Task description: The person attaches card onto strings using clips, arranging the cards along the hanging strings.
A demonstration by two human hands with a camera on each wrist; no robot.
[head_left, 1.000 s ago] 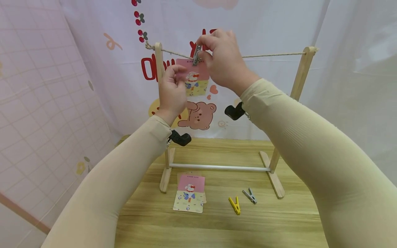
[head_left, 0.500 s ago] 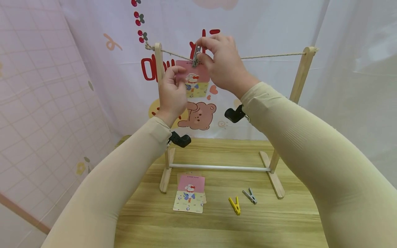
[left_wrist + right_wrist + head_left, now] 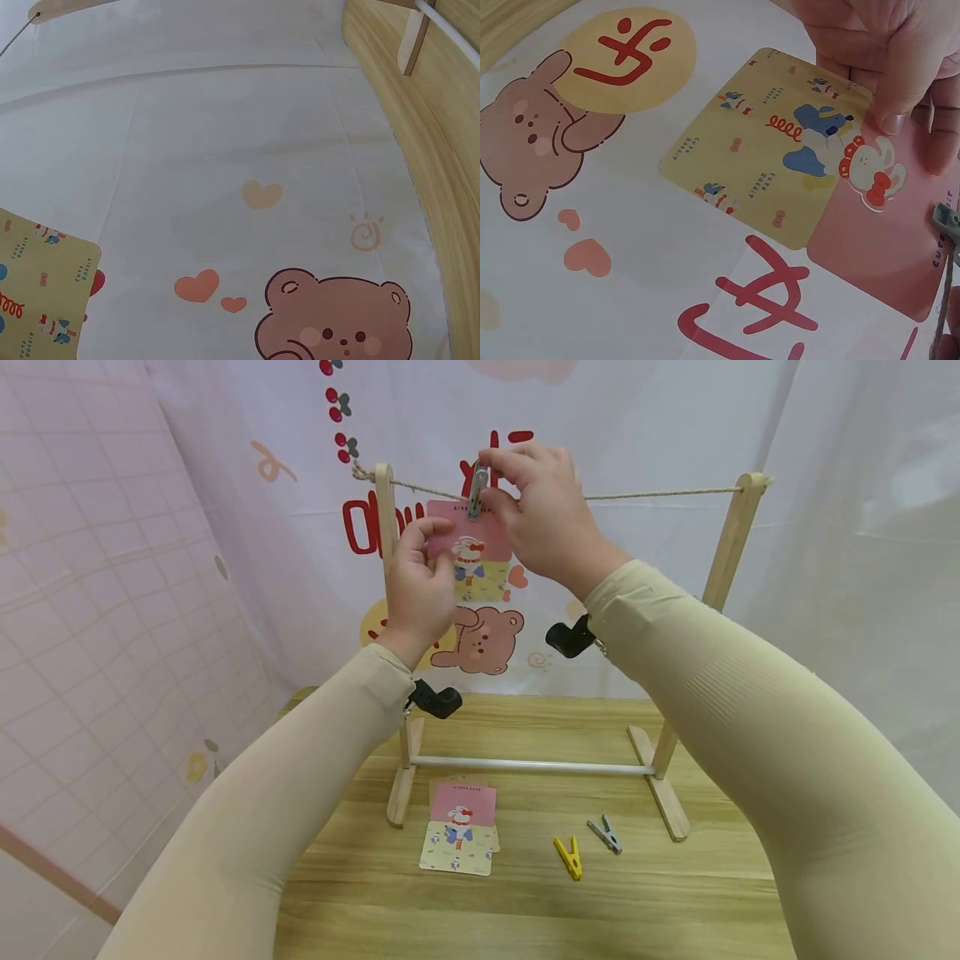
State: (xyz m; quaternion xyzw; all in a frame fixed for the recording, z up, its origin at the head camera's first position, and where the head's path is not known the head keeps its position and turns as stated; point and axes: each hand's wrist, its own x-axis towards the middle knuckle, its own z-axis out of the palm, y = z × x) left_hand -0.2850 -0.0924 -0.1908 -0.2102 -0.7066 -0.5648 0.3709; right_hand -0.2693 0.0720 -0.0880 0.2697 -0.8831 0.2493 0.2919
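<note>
A pink and yellow rabbit card [image 3: 480, 547] hangs at the rope [image 3: 660, 493], its top edge right at the line. My left hand [image 3: 420, 581] pinches the card's left side between thumb and fingers. In the right wrist view the left thumb lies over the front of the card [image 3: 780, 142]. At the card's top edge, my right hand [image 3: 551, 510] pinches a grey clothespin [image 3: 477, 493]. The tip of that clothespin [image 3: 946, 219] overlaps the card and rope in the right wrist view. Only a lower corner of the card [image 3: 45, 289] shows in the left wrist view.
A wooden stand with a left post [image 3: 385, 506], a right post [image 3: 731, 539] and a white crossbar [image 3: 532, 766] bears the rope. On the table [image 3: 525, 910] lie several stacked cards [image 3: 457, 839], a yellow clothespin [image 3: 568, 858] and a grey clothespin [image 3: 604, 834].
The card and the clothespin dipped slightly, then rose again a little, both hands staying on them. The card's lower part now swings slightly to the right. Things on the table have not moved.
</note>
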